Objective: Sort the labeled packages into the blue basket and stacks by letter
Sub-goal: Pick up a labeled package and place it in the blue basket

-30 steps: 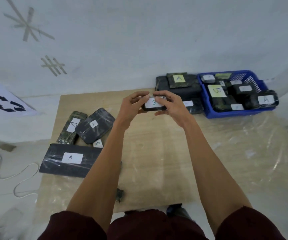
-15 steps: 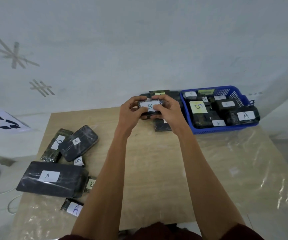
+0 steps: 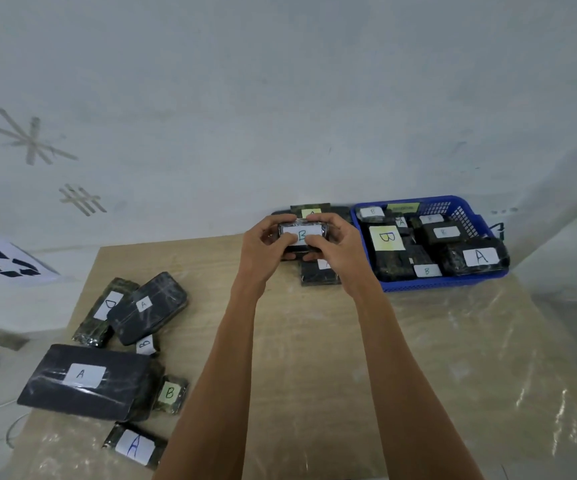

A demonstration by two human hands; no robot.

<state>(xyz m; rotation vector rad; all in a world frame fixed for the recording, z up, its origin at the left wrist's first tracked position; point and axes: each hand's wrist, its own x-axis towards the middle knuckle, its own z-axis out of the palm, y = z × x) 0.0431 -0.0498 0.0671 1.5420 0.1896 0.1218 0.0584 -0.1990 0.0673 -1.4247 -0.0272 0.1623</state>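
Since the earlier frames, the small B package (image 3: 301, 233) is being carried farther from the person, toward the back edge of the wooden table (image 3: 297, 341), and is now being held above the stack of dark packages (image 3: 320, 273) lying just left of the blue basket (image 3: 446, 284). The package is being gripped at both ends: the fingers of the left hand (image 3: 264, 249) are being clamped around its left end, and the fingers of the right hand (image 3: 337, 245) are being closed over its right end, with both thumbs being pressed near its white label. The basket is being filled with wrapped packages, among them one with a yellow B label (image 3: 386, 238) and one with a white A label (image 3: 481, 257) at its right end. At the left of the table, unsorted packages are lying together: a large flat A package (image 3: 84, 381), a D package (image 3: 101, 311) partly under a smaller A package (image 3: 148, 308), a green-labelled B package (image 3: 171, 394), and another A package (image 3: 134, 445) at the near edge.
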